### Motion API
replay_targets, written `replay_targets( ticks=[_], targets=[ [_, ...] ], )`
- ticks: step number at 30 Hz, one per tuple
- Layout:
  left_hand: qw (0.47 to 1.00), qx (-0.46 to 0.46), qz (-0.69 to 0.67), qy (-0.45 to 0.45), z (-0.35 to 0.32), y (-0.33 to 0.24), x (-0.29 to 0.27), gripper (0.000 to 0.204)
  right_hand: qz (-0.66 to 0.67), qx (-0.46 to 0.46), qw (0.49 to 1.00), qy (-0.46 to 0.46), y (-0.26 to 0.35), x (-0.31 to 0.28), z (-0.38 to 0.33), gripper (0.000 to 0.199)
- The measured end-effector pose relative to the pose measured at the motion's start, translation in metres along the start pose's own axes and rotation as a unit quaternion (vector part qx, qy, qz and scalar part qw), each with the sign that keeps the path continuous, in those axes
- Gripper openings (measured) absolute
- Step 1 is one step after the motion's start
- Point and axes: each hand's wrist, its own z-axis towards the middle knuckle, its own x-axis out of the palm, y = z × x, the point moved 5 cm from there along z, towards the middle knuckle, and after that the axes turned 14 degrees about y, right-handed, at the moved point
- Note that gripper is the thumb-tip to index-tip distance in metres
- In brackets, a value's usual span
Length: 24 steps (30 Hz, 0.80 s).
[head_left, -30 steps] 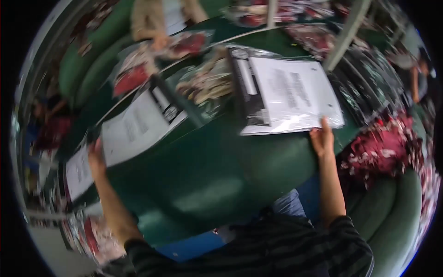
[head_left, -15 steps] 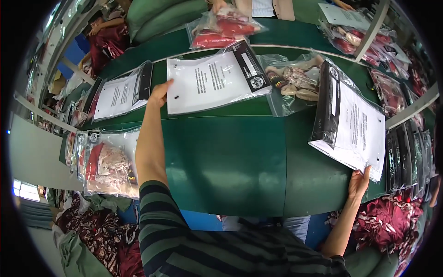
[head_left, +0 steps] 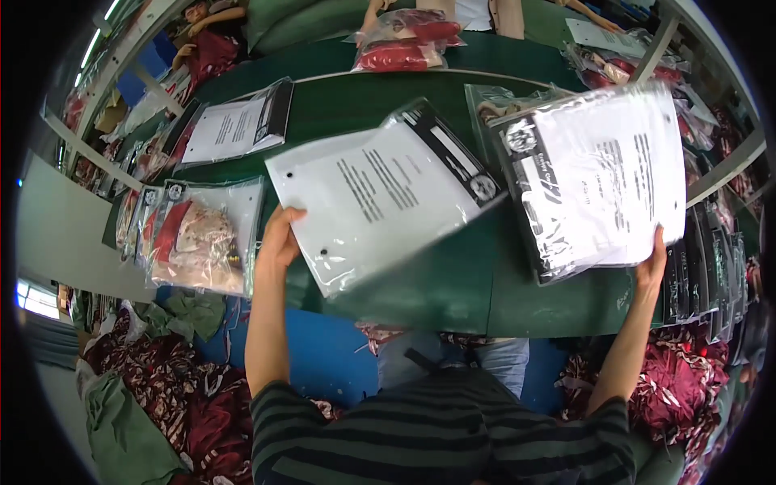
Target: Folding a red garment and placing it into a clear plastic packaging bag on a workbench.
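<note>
While our left hand (head_left: 280, 240) clamps fingers (head_left: 293, 214) on one packet (head_left: 372, 194) and our right hand (head_left: 651, 267) seemingly grips another packet (head_left: 586, 182), we should limit bending.

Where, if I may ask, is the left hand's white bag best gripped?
Grip the white plastic bag probably by its left edge, between the dark dots, from the left, thumb on top: that edge is thin and faces the left hand.

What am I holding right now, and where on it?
Your left grip holds a plastic bag by its left edge; your right grip holds a second bag by its lower right corner.
</note>
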Motion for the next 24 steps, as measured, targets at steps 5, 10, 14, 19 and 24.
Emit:
replay_targets(
  ticks=[5,10,14,19,24],
  targets=[
    [0.998,-0.057,0.037,0.000,-0.052,0.047,-0.005,0.052,-0.282,0.076,0.932,0.213,0.087,0.102,0.141,0.037],
    [0.990,-0.080,0.116,0.032,-0.058,0.070,0.011,0.047,-0.496,0.138,0.718,0.469,-0.004,0.377,0.129,0.034],
    [0.995,-0.104,-0.011,-0.003,-0.057,0.059,0.067,0.066,-0.580,0.056,0.494,0.645,-0.151,0.481,0.092,0.034],
    [0.993,0.000,-0.113,0.045,-0.061,0.075,0.021,0.085,-0.610,0.084,0.443,0.651,-0.263,0.489,0.062,0.048],
    [0.973,-0.086,-0.066,0.205,-0.062,0.073,0.021,0.079,-0.608,0.171,0.336,0.699,-0.301,0.460,0.085,0.047]
  ],
)
